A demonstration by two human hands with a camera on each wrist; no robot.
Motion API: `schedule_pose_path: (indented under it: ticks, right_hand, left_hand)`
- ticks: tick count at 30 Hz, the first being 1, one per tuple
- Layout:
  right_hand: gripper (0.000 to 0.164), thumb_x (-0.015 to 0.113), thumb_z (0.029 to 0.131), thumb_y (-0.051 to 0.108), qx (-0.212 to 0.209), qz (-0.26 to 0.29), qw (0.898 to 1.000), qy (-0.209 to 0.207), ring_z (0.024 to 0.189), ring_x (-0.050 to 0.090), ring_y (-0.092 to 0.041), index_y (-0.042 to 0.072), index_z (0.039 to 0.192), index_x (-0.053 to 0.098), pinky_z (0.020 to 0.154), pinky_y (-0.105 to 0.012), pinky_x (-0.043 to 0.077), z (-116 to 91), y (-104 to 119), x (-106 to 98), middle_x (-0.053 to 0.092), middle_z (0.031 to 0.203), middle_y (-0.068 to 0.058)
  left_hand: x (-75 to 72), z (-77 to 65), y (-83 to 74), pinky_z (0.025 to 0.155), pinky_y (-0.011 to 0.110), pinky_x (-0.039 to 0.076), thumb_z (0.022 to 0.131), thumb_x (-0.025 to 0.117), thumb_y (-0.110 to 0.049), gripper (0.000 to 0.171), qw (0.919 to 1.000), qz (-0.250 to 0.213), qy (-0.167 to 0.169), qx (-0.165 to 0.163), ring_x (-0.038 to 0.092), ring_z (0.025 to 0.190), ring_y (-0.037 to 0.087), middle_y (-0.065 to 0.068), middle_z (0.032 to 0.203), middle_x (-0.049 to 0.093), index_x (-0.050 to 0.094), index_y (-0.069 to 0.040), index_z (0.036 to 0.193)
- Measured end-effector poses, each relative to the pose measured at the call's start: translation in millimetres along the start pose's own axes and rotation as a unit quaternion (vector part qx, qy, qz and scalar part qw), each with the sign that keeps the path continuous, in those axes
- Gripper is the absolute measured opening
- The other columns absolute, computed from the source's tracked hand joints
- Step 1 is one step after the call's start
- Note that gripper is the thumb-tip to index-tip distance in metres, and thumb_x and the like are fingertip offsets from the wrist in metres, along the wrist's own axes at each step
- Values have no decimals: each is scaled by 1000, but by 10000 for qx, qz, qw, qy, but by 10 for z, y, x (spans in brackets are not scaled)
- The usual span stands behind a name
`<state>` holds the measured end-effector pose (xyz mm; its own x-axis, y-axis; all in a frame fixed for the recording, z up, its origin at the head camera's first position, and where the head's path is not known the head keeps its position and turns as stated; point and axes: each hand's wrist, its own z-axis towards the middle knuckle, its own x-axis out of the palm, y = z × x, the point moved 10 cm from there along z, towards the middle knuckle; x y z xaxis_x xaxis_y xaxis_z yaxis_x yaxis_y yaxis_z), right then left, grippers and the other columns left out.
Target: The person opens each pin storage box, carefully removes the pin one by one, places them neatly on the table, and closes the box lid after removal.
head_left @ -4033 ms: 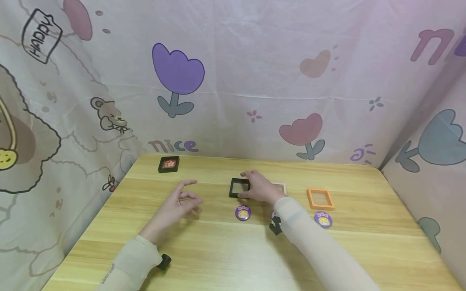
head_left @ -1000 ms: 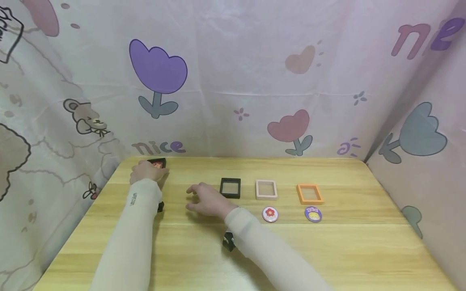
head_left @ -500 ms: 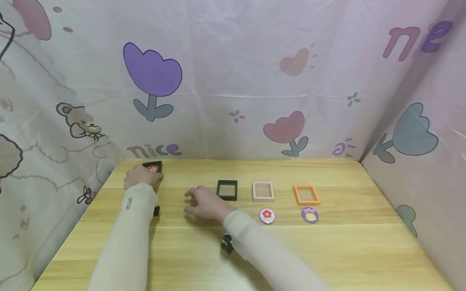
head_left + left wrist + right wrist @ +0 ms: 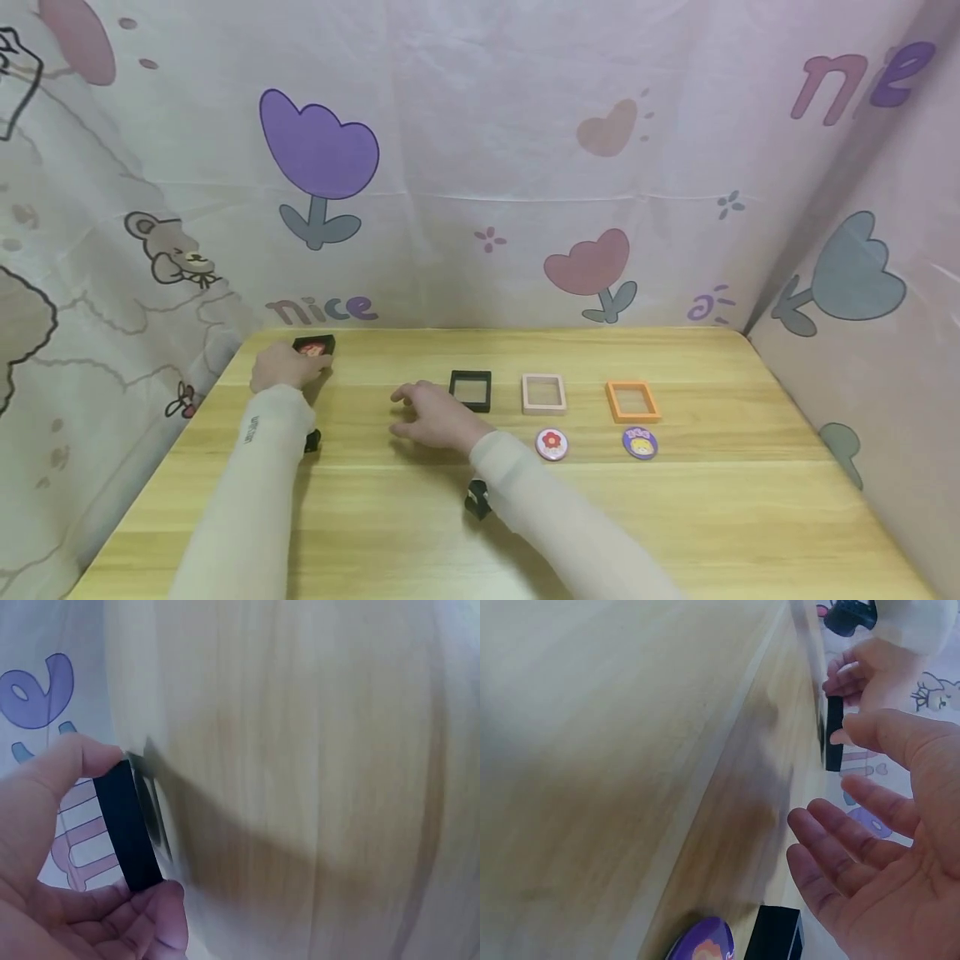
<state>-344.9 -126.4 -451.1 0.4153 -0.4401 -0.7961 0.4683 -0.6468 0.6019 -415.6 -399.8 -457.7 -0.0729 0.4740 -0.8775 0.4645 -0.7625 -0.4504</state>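
At the table's far left corner, my left hand [image 4: 287,367] pinches a small square black frame [image 4: 126,825] by two opposite edges, thumb on one and fingers on the other. A red picture [image 4: 312,350] shows inside it. My right hand [image 4: 438,417] hovers over the table with fingers loosely spread and holds nothing. Right behind it lies a second black frame [image 4: 471,375] with a see-through middle. A purple round badge [image 4: 709,941] lies beside that frame in the right wrist view; in the head view my right arm hides it.
A pale pink frame [image 4: 543,410] and an orange frame [image 4: 641,418] lie to the right on the wooden table [image 4: 675,517]. In front of them sit a red-flower badge [image 4: 552,444] and a purple badge with a yellow animal [image 4: 640,443]. A printed curtain [image 4: 450,125] borders the table.
Over four seconds my left hand has moved back and left to grip the far-left black frame. My right hand has left the middle black frame and shifted left. The last half second shows little motion.
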Motion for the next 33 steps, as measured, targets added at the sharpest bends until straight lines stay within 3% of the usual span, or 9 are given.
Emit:
schedule_pose_path:
  ticks: [8, 14, 22, 28, 33]
  right_hand:
    - [54, 75, 101, 30, 62, 279, 9996, 9, 135, 65, -27, 10, 149, 60, 118, -38, 52, -46, -41, -48, 68, 146, -13]
    - [54, 76, 101, 31, 53, 301, 9995, -78, 135, 65, -27, 10, 149, 60, 119, -39, 52, -85, -73, -120, 68, 145, -14]
    - [53, 75, 101, 28, -25, 329, 9993, -152, 134, 65, -31, 8, 148, 60, 118, -41, 52, -107, -100, -210, 69, 142, -16]
    - [53, 75, 101, 28, -31, 449, 9988, -192, 131, 67, -30, 8, 148, 60, 115, -42, 55, -140, -126, -259, 68, 142, -16]
    - [52, 75, 101, 24, -154, 592, 9976, -331, 128, 68, -30, 5, 147, 60, 110, -41, 58, -191, -137, -361, 69, 141, -18]
  left_hand:
    - [-55, -115, -114, 58, 33, 53, 87, 77, -57, 65, 9980, -295, 216, 508, 61, 79, 29, 22, 99, 71, 69, 6, 103]
    - [-79, -223, -160, 65, 34, 52, 87, 79, -58, 67, 9957, -515, 260, 726, 60, 85, 29, 21, 105, 70, 68, 5, 108]
    - [-93, -437, -289, 66, 30, 50, 92, 77, -57, 70, 9868, -889, 398, 1291, 62, 84, 25, 18, 100, 71, 67, 7, 116]
    - [-40, -601, -393, 73, 28, 49, 94, 73, -62, 78, 9823, -884, 649, 1517, 62, 96, 28, 22, 116, 70, 64, 9, 128]
    - [-23, -756, -468, 78, 28, 49, 96, 74, -56, 82, 9796, -967, 740, 1599, 62, 105, 31, 29, 128, 67, 57, 11, 139]
